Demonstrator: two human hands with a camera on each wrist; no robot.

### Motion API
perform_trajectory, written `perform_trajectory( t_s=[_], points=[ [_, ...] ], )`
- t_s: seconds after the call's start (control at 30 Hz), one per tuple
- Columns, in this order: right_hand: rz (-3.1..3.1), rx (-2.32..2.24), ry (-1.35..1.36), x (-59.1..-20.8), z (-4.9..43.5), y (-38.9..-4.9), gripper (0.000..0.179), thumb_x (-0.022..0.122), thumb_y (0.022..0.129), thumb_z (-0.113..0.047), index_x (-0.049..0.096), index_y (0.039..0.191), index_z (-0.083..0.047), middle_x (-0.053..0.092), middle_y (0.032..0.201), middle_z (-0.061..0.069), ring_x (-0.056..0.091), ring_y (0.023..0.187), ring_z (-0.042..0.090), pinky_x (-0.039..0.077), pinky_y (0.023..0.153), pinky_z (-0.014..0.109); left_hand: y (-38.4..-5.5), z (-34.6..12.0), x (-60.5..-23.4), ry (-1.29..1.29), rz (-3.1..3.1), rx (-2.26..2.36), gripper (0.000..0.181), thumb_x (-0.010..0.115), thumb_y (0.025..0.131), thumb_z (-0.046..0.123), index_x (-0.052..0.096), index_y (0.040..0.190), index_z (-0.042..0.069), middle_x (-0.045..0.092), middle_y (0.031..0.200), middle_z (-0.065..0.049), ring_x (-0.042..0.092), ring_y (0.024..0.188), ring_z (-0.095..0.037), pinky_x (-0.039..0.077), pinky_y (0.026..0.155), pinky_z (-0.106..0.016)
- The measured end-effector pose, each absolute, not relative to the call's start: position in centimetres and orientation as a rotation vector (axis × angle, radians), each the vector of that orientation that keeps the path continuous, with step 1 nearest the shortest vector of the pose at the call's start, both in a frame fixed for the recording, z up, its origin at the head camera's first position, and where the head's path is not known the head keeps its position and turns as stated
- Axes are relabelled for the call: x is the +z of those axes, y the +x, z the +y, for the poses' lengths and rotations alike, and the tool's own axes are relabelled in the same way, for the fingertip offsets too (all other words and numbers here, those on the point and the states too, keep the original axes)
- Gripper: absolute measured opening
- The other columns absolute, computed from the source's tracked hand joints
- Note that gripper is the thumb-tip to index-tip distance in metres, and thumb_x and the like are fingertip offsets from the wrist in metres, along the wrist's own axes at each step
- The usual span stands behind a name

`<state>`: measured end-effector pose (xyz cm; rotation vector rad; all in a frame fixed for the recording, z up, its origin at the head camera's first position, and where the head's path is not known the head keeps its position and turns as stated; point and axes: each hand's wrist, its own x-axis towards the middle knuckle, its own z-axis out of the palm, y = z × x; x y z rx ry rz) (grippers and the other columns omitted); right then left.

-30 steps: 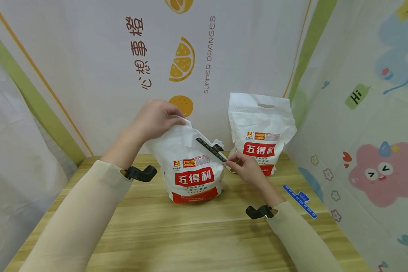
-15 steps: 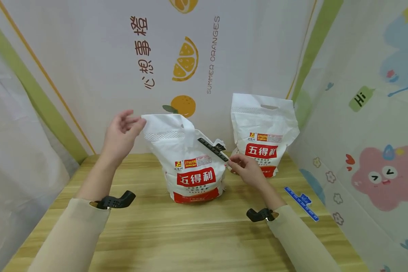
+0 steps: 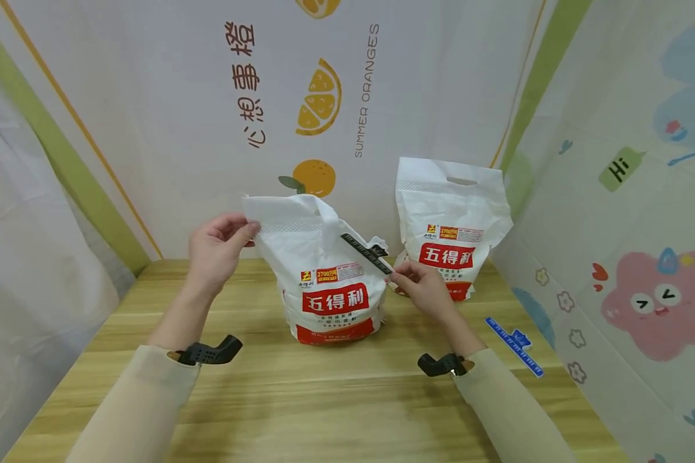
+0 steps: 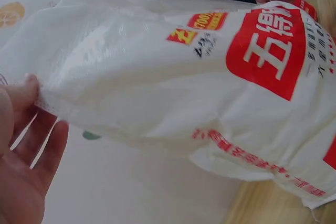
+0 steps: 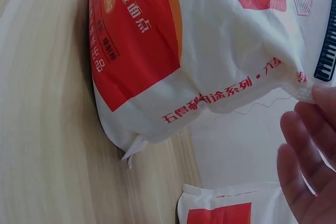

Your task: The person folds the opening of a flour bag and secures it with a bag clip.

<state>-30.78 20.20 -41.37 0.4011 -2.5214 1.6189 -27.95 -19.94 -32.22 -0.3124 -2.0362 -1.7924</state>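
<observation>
A white flour sack [image 3: 333, 302] with red printed panels stands upright on the wooden table, its top leaning left. Thumb and fingers of my left hand [image 3: 217, 247] pinch its upper left edge; the left wrist view shows the thin edge between them. At the sack's right edge, my right hand [image 3: 423, 286] pinches the plastic beside the lower end of a black clip [image 3: 363, 252] with a piano-key pattern. That clip lies slantwise across the sack's upper right corner, below the folded handle strip. How its far side sits on the plastic is hidden.
Another white flour sack [image 3: 448, 235] with a cut-out handle stands behind and to the right. A similar blue clip [image 3: 514, 347] lies on the table [image 3: 301, 411] near its right edge. Printed curtains [image 3: 179, 128] close in the back and sides.
My left hand has let go of the sack's folded top, swung out left, then come down to pinch its left edge. The top flap has spread leftward. My right hand stays at the clip's end.
</observation>
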Motion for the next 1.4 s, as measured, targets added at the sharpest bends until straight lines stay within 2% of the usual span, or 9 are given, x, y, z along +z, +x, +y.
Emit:
perform_trajectory(
  t_s=[0.13, 0.23, 0.57, 0.73, 0.83, 0.97, 1.13, 1.27, 1.4],
  points=[
    [-2.535, 1.685, 0.401, -41.2, 20.2, -30.6, 0.017, 0.072, 0.108, -0.018, 0.074, 0.118, -0.004, 0.077, 0.114, 0.02, 0.073, 0.09, 0.018, 0.064, 0.082, 0.027, -27.9, -20.3, -33.8, -0.403, -2.0, -1.989, 0.025, 0.074, 0.106, 0.013, 0.071, 0.129, 0.004, 0.079, 0.106, 0.011, 0.074, 0.094, -0.006, 0.063, 0.086, -0.02],
    [-2.526, 1.708, 0.413, -41.2, 20.1, -30.7, 0.02, 0.072, 0.108, -0.02, 0.074, 0.122, -0.005, 0.076, 0.121, 0.025, 0.073, 0.092, 0.021, 0.063, 0.082, 0.025, -27.8, -20.4, -35.2, -0.402, -2.005, -2.054, 0.019, 0.072, 0.106, 0.009, 0.072, 0.125, 0.005, 0.078, 0.104, 0.009, 0.074, 0.094, -0.006, 0.063, 0.089, -0.022],
    [-2.518, 1.629, 0.349, -42.2, 19.8, -30.6, 0.008, 0.074, 0.106, -0.014, 0.075, 0.108, -0.006, 0.08, 0.112, 0.02, 0.072, 0.084, 0.019, 0.068, 0.085, 0.046, -27.8, -19.5, -35.9, -0.21, -2.036, -1.87, 0.021, 0.079, 0.102, 0.014, 0.077, 0.113, -0.003, 0.075, 0.086, 0.014, 0.072, 0.085, -0.005, 0.063, 0.084, -0.019],
    [-2.527, 1.659, 0.351, -42.3, 20.0, -30.6, 0.015, 0.072, 0.108, -0.02, 0.075, 0.116, -0.008, 0.079, 0.112, 0.015, 0.074, 0.088, 0.021, 0.065, 0.081, 0.032, -28.0, -19.8, -37.2, -0.309, -2.062, -1.994, 0.034, 0.073, 0.107, 0.013, 0.068, 0.133, -0.008, 0.077, 0.104, 0.011, 0.073, 0.097, -0.006, 0.063, 0.091, -0.022],
    [-2.532, 1.662, 0.374, -42.1, 20.1, -30.7, 0.019, 0.071, 0.109, -0.022, 0.075, 0.12, -0.008, 0.078, 0.116, 0.021, 0.073, 0.09, 0.022, 0.062, 0.08, 0.025, -28.0, -20.0, -38.3, -0.361, -2.214, -1.979, 0.041, 0.069, 0.11, 0.016, 0.062, 0.141, -0.009, 0.075, 0.113, 0.012, 0.072, 0.105, -0.004, 0.062, 0.095, -0.023],
    [-2.53, 1.665, 0.381, -42.0, 20.0, -30.7, 0.017, 0.071, 0.108, -0.018, 0.075, 0.117, -0.004, 0.077, 0.118, 0.027, 0.072, 0.088, 0.019, 0.062, 0.079, 0.025, -28.0, -19.8, -39.4, -0.274, -2.351, -1.85, 0.037, 0.073, 0.108, 0.021, 0.069, 0.13, -0.009, 0.075, 0.104, 0.009, 0.069, 0.101, -0.005, 0.06, 0.093, -0.021],
    [-2.507, 1.677, 0.33, -42.4, 19.9, -30.4, 0.015, 0.074, 0.107, -0.018, 0.076, 0.114, -0.005, 0.081, 0.111, 0.017, 0.072, 0.085, 0.014, 0.064, 0.079, 0.029, -27.9, -19.7, -39.9, -0.193, -2.335, -1.8, 0.036, 0.077, 0.106, 0.026, 0.073, 0.12, -0.007, 0.074, 0.096, 0.01, 0.065, 0.097, -0.007, 0.056, 0.089, -0.02],
    [-2.475, 1.76, 0.316, -42.8, 19.8, -30.1, 0.025, 0.073, 0.108, -0.024, 0.072, 0.125, -0.006, 0.078, 0.121, 0.015, 0.074, 0.104, 0.023, 0.065, 0.092, 0.036, -27.9, -19.5, -40.6, -0.279, -2.29, -1.946, 0.042, 0.073, 0.107, 0.02, 0.063, 0.139, -0.006, 0.073, 0.114, 0.008, 0.069, 0.108, -0.006, 0.059, 0.097, -0.021],
    [-2.54, 1.854, 0.359, -43.4, 19.3, -30.1, 0.055, 0.071, 0.108, -0.038, 0.057, 0.153, -0.01, 0.063, 0.151, 0.019, 0.062, 0.141, 0.038, 0.054, 0.118, 0.052, -27.9, -18.6, -42.1, -0.405, -2.297, -2.089, 0.07, 0.075, 0.104, 0.013, 0.04, 0.163, 0.002, 0.063, 0.146, -0.007, 0.063, 0.127, -0.012, 0.056, 0.103, -0.022]
  ],
)
